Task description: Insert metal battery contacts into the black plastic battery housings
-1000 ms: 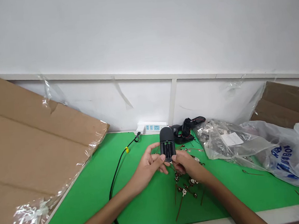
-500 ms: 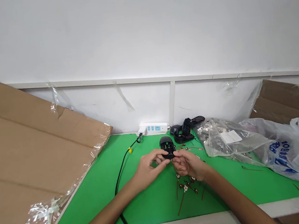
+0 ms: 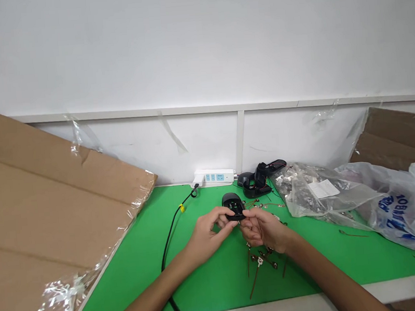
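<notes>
Over the green mat (image 3: pixel 138 273), both my hands hold a small black plastic housing (image 3: pixel 232 205). My left hand (image 3: pixel 209 233) pinches its near left edge with thumb and fingers. My right hand (image 3: pixel 261 226) grips its near right edge with curled fingers. The housing is tipped away from me, so its open side is mostly hidden. Several brown wire pieces with small metal contacts (image 3: pixel 259 262) lie on the mat just below my right hand.
A black cable (image 3: pixel 169 243) runs from a white power strip (image 3: pixel 214 177) down to the front edge. More black housings (image 3: pixel 257 182) sit behind. Clear and white plastic bags (image 3: pixel 390 207) lie at right. Taped cardboard (image 3: pixel 49 222) leans at left, more cardboard (image 3: pixel 398 139) at right.
The housing stood upright with its battery slots facing me; it has been lowered and tipped away. Both hands stayed on it, and the view shifted slightly.
</notes>
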{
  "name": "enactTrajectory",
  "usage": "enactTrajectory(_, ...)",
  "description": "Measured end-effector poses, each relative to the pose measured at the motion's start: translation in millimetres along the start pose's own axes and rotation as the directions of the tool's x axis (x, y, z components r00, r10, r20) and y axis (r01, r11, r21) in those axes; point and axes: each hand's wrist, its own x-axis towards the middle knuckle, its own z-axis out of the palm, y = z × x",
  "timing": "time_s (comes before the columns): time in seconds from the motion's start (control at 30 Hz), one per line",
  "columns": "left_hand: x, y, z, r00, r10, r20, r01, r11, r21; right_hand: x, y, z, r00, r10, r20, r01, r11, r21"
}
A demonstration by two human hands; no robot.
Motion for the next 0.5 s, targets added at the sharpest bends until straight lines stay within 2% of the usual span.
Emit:
enactTrajectory(0.17,-1.8,-1.3,0.1,1.0,-0.003,0.016,0.003,1.0,0.007,-2.0,-1.6,2.6,1.0,-0.002,0.004,0.002,1.0,-0.016)
enactTrajectory(0.33,-3.8,-0.6,-1.6,0.991,-0.047,0.129,0.036,0.996,0.083,-3.5,0.7,8.3,1.0,-0.009,-0.016,0.008,0.997,-0.071)
enactTrajectory(0.4,-3.9,-1.3,-2.0,0.988,-0.029,0.15,0.016,0.996,0.089,-4.4,0.2,10.1,0.999,-0.024,-0.03,0.021,0.994,-0.107)
enactTrajectory(0.5,-3.2,-2.3,-2.1,0.993,0.061,0.097,-0.069,0.995,0.077,-11.2,-11.9,15.1,0.997,-0.054,-0.061,0.036,0.964,-0.264)
